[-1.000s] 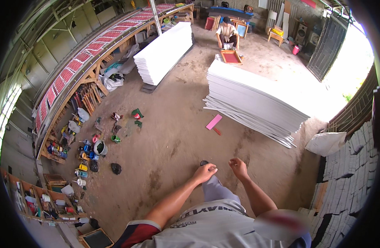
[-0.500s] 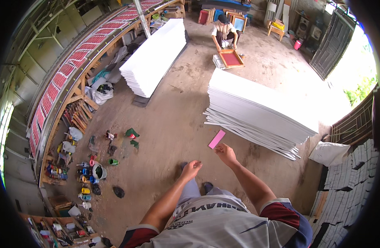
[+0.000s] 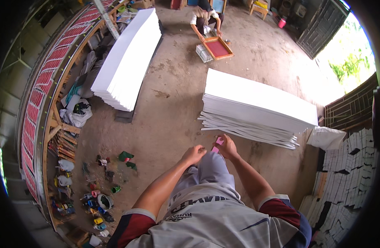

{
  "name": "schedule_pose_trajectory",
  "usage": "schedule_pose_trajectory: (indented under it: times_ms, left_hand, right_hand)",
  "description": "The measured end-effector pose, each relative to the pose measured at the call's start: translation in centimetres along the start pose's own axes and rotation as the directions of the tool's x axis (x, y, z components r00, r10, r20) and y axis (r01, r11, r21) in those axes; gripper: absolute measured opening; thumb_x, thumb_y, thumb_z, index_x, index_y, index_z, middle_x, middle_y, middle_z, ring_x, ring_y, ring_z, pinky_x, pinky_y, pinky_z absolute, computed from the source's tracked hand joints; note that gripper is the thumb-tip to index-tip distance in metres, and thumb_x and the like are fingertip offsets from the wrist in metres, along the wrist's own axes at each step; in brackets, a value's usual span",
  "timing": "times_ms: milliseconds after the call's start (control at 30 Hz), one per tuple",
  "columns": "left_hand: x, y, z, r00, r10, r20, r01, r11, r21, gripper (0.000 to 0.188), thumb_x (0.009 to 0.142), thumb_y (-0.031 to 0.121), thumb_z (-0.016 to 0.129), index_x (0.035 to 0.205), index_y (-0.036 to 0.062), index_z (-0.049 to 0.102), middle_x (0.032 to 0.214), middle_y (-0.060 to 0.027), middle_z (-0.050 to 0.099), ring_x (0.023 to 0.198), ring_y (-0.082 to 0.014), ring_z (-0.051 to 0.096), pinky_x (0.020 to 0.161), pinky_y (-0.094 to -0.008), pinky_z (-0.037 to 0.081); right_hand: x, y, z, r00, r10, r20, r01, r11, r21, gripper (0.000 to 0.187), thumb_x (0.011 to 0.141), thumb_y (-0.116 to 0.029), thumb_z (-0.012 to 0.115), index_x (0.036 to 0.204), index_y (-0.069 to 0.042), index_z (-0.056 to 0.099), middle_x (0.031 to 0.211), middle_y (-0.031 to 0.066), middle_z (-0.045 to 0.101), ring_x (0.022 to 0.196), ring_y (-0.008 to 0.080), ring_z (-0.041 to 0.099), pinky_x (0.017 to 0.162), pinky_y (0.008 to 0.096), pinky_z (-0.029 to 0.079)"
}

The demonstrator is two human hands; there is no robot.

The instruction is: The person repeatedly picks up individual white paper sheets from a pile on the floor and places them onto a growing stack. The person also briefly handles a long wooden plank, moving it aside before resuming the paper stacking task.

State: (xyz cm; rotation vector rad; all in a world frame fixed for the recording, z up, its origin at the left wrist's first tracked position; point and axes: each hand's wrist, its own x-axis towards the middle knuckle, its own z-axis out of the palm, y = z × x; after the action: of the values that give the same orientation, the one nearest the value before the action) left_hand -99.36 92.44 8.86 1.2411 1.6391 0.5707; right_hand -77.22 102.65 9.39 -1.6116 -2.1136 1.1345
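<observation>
In my right hand [image 3: 227, 147], the fingers are closed around a flat pink rectangular piece [image 3: 216, 145]; the fingers cover part of it. My left hand [image 3: 194, 154] is just to its left, fingers curled in, with nothing visible in them. Both hands are above my raised thigh [image 3: 214, 168], and a small gap separates them. Beyond my right hand lies a stack of long white sheets [image 3: 256, 95], with uneven edges on its near side.
Another white sheet stack [image 3: 128, 62] stands at the left. Paint pots and cans [image 3: 101, 202] crowd the left floor beside a long bench [image 3: 53, 70] with red prints. Farther off, a crouching person [image 3: 204, 20] handles a wooden-framed screen [image 3: 218, 48]. Grey blocks [image 3: 351, 165] fill the right.
My right hand has drawn the pink piece in closer to my left hand. One thigh has come up beneath the hands. The view has shifted, and the floor things sit differently in it.
</observation>
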Motion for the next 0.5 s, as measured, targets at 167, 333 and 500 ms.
schedule_pose_trajectory:
  times_ms: [167, 333, 500]
  left_hand:
    - [8.7, -2.2, -3.8, 1.000, 0.006, -0.004, -0.006, 0.991, -0.137, 0.036, 0.100, 0.031, 0.074, 0.121, 0.0015, 0.073, 0.112, -0.0134, 0.077, 0.106, -0.0241, 0.073, 0.092, -0.0393, 0.057]
    - [18.6, -6.1, -5.8, 1.000, 0.008, 0.008, -0.006, 0.983, -0.184, 0.042, 0.101, 0.039, 0.070, 0.125, 0.0046, 0.072, 0.119, -0.0153, 0.077, 0.114, -0.0290, 0.074, 0.096, -0.0416, 0.056]
    - [27.4, -6.6, -8.9, 0.988, -0.134, 0.080, 0.145, 0.977, -0.159, 0.040, 0.101, 0.037, 0.071, 0.123, 0.0033, 0.072, 0.115, -0.0150, 0.078, 0.111, -0.0270, 0.074, 0.094, -0.0400, 0.056]
  right_hand:
    - [7.6, -2.8, -0.1, 0.999, -0.022, 0.022, 0.026, 0.985, -0.170, 0.083, 0.081, -0.044, 0.087, 0.154, -0.024, 0.051, 0.139, 0.0158, 0.061, 0.124, 0.0338, 0.063, 0.096, 0.0458, 0.056]
    - [20.1, -1.7, 1.5, 0.985, 0.048, 0.164, 0.021, 0.916, -0.400, 0.093, 0.081, -0.045, 0.086, 0.161, -0.041, 0.039, 0.162, 0.0208, 0.040, 0.143, 0.0431, 0.049, 0.109, 0.0517, 0.052]
    - [34.7, 1.3, 5.5, 0.987, 0.084, 0.136, -0.012, 0.888, -0.460, 0.084, 0.087, -0.043, 0.082, 0.160, -0.042, 0.041, 0.164, 0.0238, 0.037, 0.141, 0.0420, 0.051, 0.103, 0.0521, 0.054]
